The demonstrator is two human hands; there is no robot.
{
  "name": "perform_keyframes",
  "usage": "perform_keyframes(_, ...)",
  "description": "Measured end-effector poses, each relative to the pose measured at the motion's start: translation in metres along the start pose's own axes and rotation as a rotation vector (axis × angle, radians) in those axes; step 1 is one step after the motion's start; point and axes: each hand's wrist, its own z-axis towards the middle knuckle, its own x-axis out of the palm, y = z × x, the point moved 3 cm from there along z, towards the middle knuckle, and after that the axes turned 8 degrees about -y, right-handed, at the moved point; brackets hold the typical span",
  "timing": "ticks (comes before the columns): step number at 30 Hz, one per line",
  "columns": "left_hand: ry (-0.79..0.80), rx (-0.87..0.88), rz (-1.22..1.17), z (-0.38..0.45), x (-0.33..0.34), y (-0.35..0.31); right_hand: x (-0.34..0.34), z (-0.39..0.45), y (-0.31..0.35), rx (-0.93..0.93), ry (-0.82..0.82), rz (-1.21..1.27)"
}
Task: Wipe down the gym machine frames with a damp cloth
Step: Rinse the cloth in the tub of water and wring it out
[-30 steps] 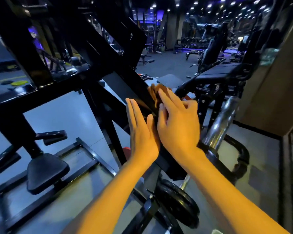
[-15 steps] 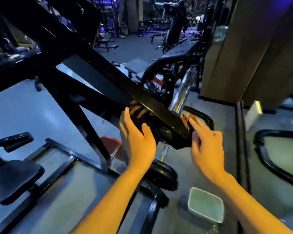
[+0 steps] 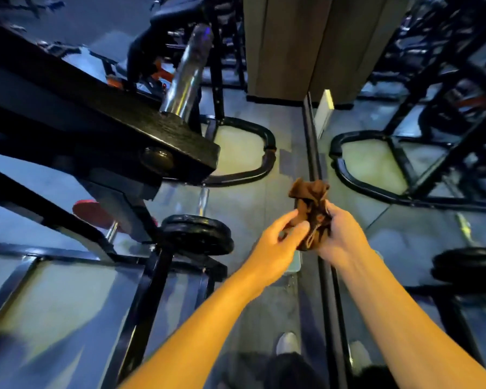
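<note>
I hold the brown cloth (image 3: 310, 213) in both hands, out in the air over the floor, to the right of the big black machine frame (image 3: 129, 127). My right hand (image 3: 341, 237) is wrapped around the bunched cloth. My left hand (image 3: 278, 242) pinches its near edge with thumb and fingers. The cloth is not touching any frame right now, so no wiping is going on. I think I am folding or fixing the cloth for the next wipe. I cannot tell from here which parts are clean. The low bars by the weight plate (image 3: 197, 234) and the far machines look like work left to do.
</note>
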Motion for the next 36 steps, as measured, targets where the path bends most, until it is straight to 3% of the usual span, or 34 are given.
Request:
perform_keyframes(6,-0.017,-0.060,-0.031,0.056,0.040,0.016,-0.015,0.044,0.021,0.105,-0.037,-0.023)
perform_keyframes(10,-0.130,-0.175,-0.136,0.122,0.056,0.041,-0.027,0.102,0.039,0.140,-0.091,-0.018)
perform_keyframes(17,-0.231,-0.319,-0.213,0.234,0.076,0.118,-0.046,0.220,0.014,0.247,0.027,-0.217)
perform_keyframes(21,-0.236,-0.412,-0.240,0.304,0.095,0.205,-0.079,0.312,-0.026,0.205,0.014,-0.396)
perform_keyframes(25,-0.306,-0.523,-0.342,0.363,0.115,0.300,-0.121,0.408,-0.081,0.146,-0.168,-0.500)
perform_keyframes(28,-0.345,-0.590,-0.348,0.406,0.125,0.381,-0.152,0.475,-0.127,0.123,-0.187,-0.524)
perform_keyframes(34,-0.443,-0.570,-0.142,0.494,0.111,0.526,-0.200,0.617,-0.219,0.118,-0.360,-0.561)
perform_keyframes(36,-0.437,-0.558,-0.038,0.515,0.097,0.570,-0.214,0.653,-0.251,0.130,-0.319,-0.577)
